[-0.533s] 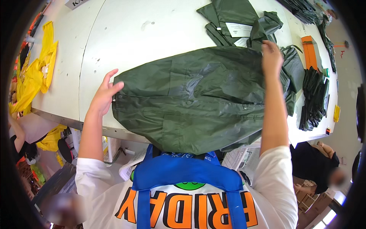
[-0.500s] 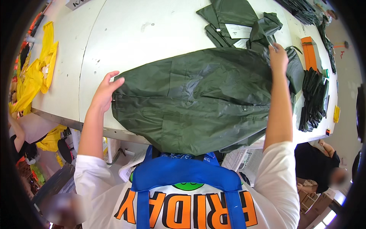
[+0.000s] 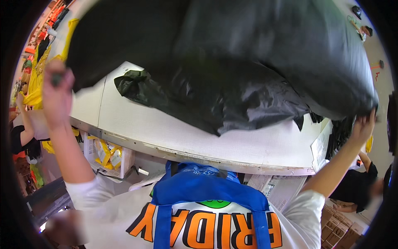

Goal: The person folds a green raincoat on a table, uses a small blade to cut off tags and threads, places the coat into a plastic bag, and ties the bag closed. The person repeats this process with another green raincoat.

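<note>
A dark green rain jacket (image 3: 248, 54) hangs spread wide in the air above the table, blurred by its movement. On the left, my left hand (image 3: 59, 93) is closed on one end of it, with a bit of dark cloth showing between the fingers. At the far right, my right hand (image 3: 363, 128) grips the jacket's opposite end from below. A loose, crinkled lower part of the garment droops between my hands over the white tabletop (image 3: 174, 128). Most of the table's far side is hidden behind the cloth.
Yellow garments (image 3: 37, 89) lie at the table's left end. Dark folded garments (image 3: 343, 128) and a white printed sheet (image 3: 320, 147) are at the right. Below the metal-trimmed edge (image 3: 166, 154) stands a bin with yellow packets (image 3: 108, 155). Co-workers (image 3: 356, 186) are at both sides.
The jacket was lying flat on the table and is now lifted and billowing. My left hand, open before, has closed on its end and moved left and up; my right hand has moved right and down.
</note>
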`<state>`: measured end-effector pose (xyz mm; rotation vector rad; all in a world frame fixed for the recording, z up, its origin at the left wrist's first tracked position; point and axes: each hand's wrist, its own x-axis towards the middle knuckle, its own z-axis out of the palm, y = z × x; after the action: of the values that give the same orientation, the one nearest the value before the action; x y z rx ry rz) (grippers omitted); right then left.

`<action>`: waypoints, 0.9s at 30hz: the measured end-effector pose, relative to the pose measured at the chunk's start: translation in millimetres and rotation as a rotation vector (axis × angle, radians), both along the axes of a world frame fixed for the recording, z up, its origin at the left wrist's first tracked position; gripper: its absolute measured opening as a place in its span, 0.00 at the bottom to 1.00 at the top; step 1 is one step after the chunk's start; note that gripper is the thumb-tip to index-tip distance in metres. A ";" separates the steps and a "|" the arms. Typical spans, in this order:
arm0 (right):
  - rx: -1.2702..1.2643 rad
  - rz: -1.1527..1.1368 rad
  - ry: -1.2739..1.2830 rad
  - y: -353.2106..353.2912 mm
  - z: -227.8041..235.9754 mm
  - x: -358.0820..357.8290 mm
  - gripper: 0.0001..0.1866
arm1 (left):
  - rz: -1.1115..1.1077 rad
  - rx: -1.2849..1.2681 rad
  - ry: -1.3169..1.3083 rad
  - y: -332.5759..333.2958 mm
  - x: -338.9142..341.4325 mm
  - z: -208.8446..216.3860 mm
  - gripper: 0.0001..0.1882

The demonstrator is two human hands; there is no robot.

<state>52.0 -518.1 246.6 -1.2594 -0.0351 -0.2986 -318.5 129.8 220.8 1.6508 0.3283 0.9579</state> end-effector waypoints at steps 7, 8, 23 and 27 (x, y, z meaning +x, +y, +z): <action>-0.301 0.174 0.372 -123.0 -166.0 -133.9 0.07 | -0.670 -0.799 0.634 -63.0 -103.9 -138.1 0.34; -0.370 0.194 0.622 -97.8 -168.5 -153.8 0.08 | -0.614 -0.774 0.766 -73.5 -96.9 -155.5 0.35; -0.586 0.197 0.762 -65.2 -182.8 -105.6 0.12 | -0.444 -0.539 0.925 -105.5 13.2 -230.9 0.06; -0.489 0.429 0.763 -69.7 -185.8 -98.6 0.10 | -0.550 -0.902 0.544 -116.4 14.5 -140.4 0.09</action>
<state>-46.6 -587.9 60.8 -1.7391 0.2886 0.6042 -304.1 13.5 80.4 1.0194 0.5334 -0.1028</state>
